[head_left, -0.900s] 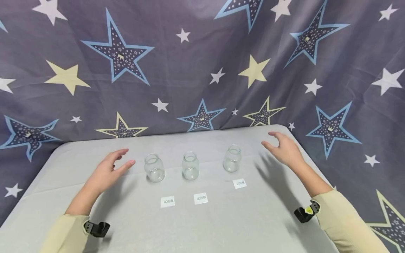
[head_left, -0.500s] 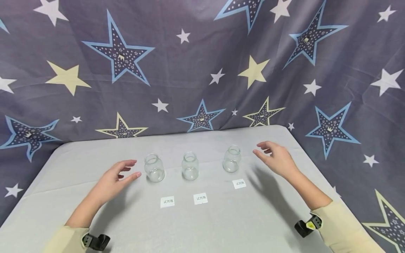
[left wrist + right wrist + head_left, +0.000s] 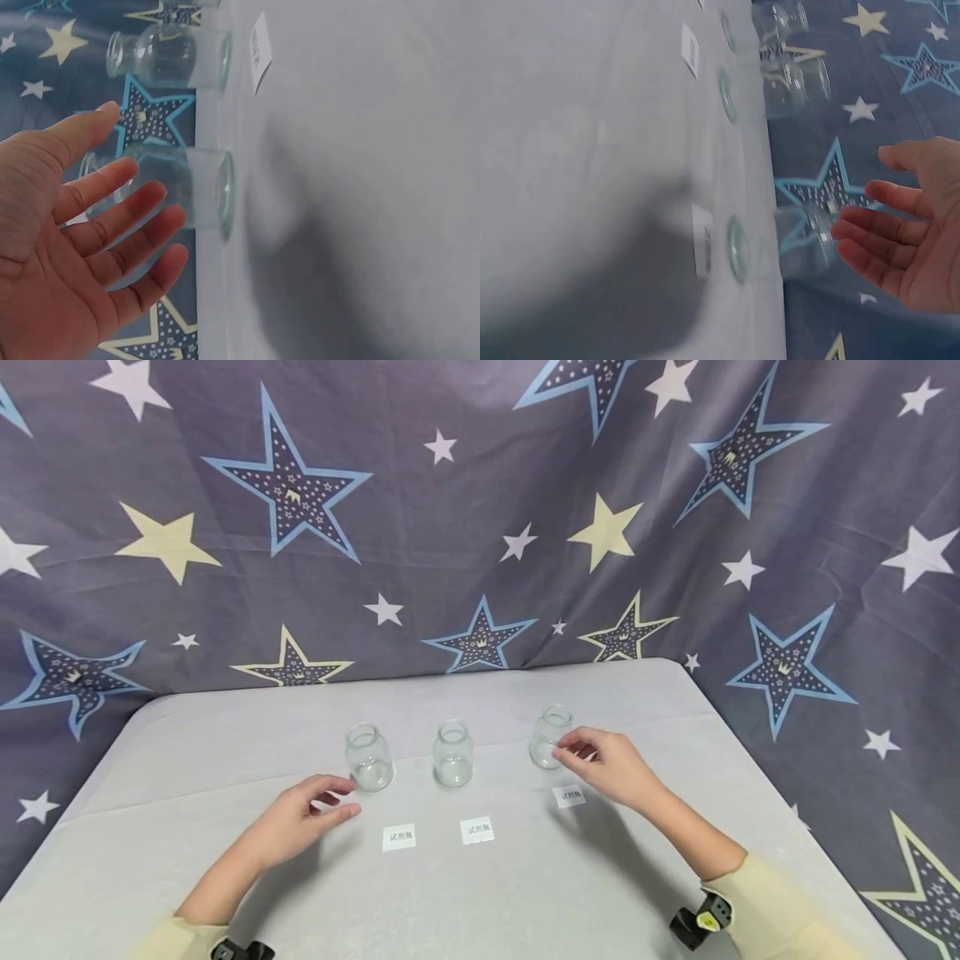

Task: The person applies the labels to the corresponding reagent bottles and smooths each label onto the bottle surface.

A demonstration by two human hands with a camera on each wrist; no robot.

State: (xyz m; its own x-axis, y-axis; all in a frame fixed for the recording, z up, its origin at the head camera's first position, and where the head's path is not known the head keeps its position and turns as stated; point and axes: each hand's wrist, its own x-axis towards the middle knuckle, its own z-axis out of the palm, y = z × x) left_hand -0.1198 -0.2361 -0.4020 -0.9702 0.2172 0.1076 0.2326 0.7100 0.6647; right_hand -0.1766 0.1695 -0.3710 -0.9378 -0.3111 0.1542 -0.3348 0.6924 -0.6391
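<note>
right jar (image 3: 546, 739) from right hand (image 3: 609, 764): ahead and to the left, right at the fingertips and partly overlapped by them in the head view; judged the closest pairing, and so the relation to mind most
right jar's long axis: vertical, mouth upward, standing on the counter (image 3: 487, 902)
right hand: loosely spread, with thumb apart from slightly bent fingers, gripping nothing; cannot tell whether touching the glass
left jar (image 3: 369, 758) from left hand (image 3: 303, 818): ahead and to the right, just beyond the fingertips, near the base in the head view
left jar's long axis: vertical too, mouth upward, so probably easiest to meet from the side
left hand: spread, with thumb well clear of the fingers, pinching nothing; cannot tell whether brushing the jar
nearer hand: right for the right jar, left for the left jar
middle jar (image 3: 453, 756): upright between the other two, closer to the left jar than to the right jar, apart from both hands; hard to say which hand is nearer
cards: left card (image 3: 399, 837), middle card (image 3: 477, 830) and right card (image 3: 568, 796), lying flat on the near side of the jars, the last just beside the right hand in the head view
hands to each other: well apart, on opposite sides of the middle jar
</note>
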